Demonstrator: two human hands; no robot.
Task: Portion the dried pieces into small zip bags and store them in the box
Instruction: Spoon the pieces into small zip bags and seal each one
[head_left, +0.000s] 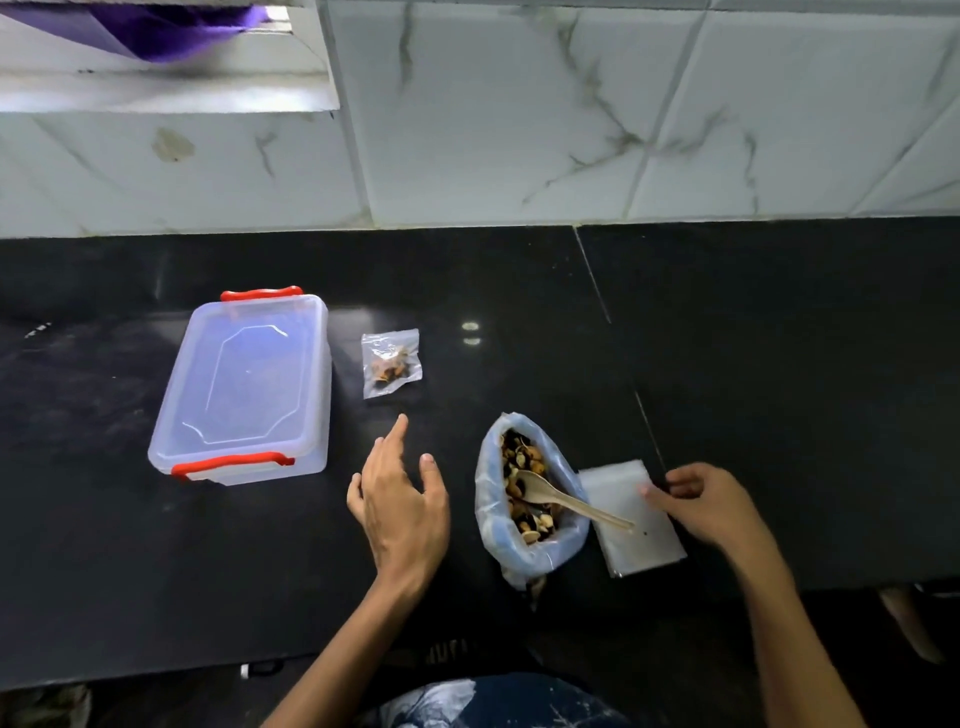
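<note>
dried pieces: mixed brown, tan and dark bits sitting in the big bag (524, 499), which stands open-mouthed on the counter (779, 364) at centre, between the two hands.
spoon: pale spoon (566, 501), bowl down among the pieces, handle leaning out over the bag's right rim and across the stack beside it.
filled zip bag: small clear filled zip bag (390, 362) holding a little portion, lying flat on the counter just right of the box, apart from it.
empty zip bags: flat stack of empty zip bags (631, 525) just right of the big bag, touching or nearly touching it (cannot tell which).
right hand: right hand (711, 506) at the stack's upper right edge, thumb and forefinger closed in a pinch on the top bag, other fingers curled.
left hand: left hand (402, 496) above the counter left of the big bag, fingers spread and mostly straight, forefinger pointing toward the filled zip bag; holds nothing, touches nothing that I can see.
box: clear plastic box (244, 387) with red clips at the near and far ends, lid on, at left on the counter; looks empty through the lid (glare, so not certain).
counter: dark polished stone with a seam running down its right half.
wall: white marbled tiles (571, 114) behind the counter.
</note>
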